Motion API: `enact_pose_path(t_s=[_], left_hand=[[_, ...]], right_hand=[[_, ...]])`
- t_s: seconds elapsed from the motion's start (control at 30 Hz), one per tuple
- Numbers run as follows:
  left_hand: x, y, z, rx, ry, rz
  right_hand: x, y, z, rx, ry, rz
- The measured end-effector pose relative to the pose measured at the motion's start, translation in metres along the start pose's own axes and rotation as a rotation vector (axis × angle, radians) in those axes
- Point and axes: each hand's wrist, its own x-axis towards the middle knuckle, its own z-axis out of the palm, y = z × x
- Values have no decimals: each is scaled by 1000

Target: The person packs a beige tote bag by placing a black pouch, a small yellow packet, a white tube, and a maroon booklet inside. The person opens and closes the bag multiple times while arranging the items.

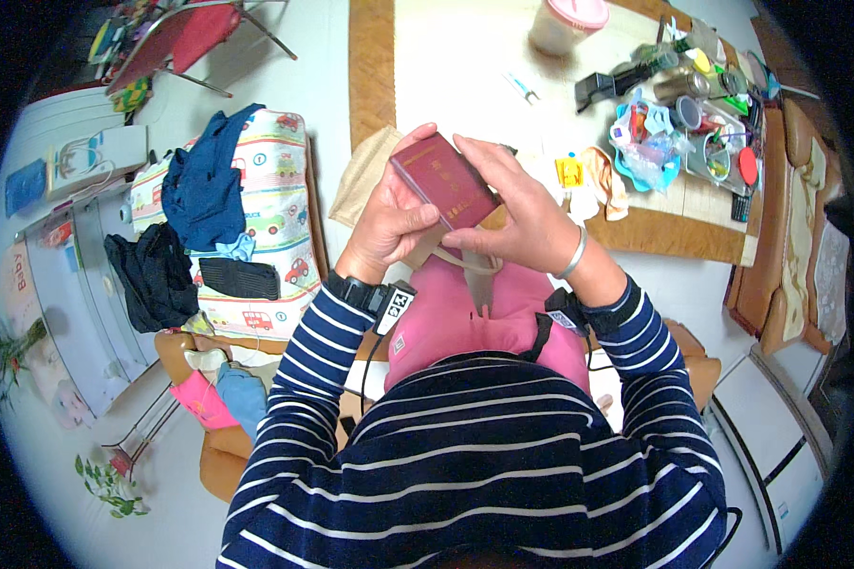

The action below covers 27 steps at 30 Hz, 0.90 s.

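A dark red booklet (445, 178) with gold writing on its cover lies tilted between my two hands, above my lap. My left hand (391, 213) holds its left side, the thumb resting on the lower left edge and the fingers behind it. My right hand (516, 206), with a silver bangle at the wrist, curves round the right side; its thumb is by the lower edge and its fingers by the upper right. Below the hands is a beige fabric bag (366, 174) with light handles, partly hidden by my left hand and the booklet.
On the table (373, 78) ahead stand a pink-lidded container (566, 28), a blue tray (647, 171) of packets, and several jars. A tube (521, 87) and a yellow packet (569, 172) lie there too. Dark clothes (206, 178) lie on a patterned cover (277, 206) at left.
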Motion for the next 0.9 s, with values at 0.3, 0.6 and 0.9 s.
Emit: enact_pose_path(t_s=[0.3, 0.6, 0.9], left_hand=[[-50, 23, 46, 542, 140, 351], [-72, 18, 71, 1091, 249, 589], [-100, 25, 88, 1586, 235, 655]], right_hand=[[-1, -51, -24, -14, -121, -113], [-5, -65, -28, 156, -144, -203], [-13, -64, -30, 529, -305, -65]])
